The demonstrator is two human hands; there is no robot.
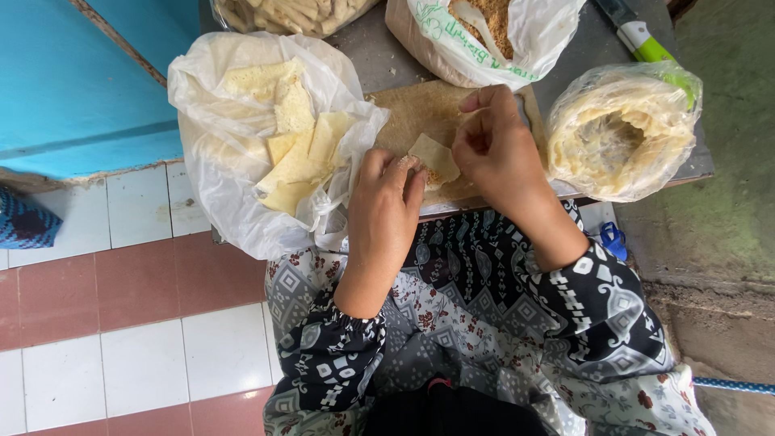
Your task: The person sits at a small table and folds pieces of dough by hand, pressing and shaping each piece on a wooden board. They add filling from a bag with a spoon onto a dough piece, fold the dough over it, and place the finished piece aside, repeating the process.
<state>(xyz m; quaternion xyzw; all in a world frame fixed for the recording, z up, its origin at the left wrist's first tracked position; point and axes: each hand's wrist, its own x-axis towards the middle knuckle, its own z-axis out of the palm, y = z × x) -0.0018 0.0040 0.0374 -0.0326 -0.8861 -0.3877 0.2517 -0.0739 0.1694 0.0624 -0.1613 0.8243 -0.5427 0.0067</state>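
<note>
Currently the grey tabletop (379, 56) carries everything, with a brown cutting board (420, 109) at its near edge serving as the work spot.

Largest item: a white plastic bag (234, 202) at the left, open, holding a loose heap of pale yellow cut wrapper pieces (299, 153). At the right, a clear bag holds a thick round stack of wrapper sheets (617, 137); the stack looks largely intact. At the far edge, another white bag holds brown crumbly filling (492, 20), and a clear bag of pale stick-shaped pieces (282, 12) shows at the top, partly cut off. A knife with a green handle (642, 36) lies beyond the round stack, untouched.

Smallest, and the item in hand: one small wrapper piece (433, 155) on the board, with a little brown filling showing under its lower edge.

Left hand (387, 210): fingers curled down, tips pressing the left edge of the piece. Right hand (496, 145): fingers bent, thumb and fingertips pinching its upper right edge. Both grips are closed on the piece.

Judgement: this piece is filled and mid-fold, not yet closed. I cannot tell whether the stick-shaped pieces are finished ones. Many cut pieces remain in the bag, so the work appears far from done.
</note>
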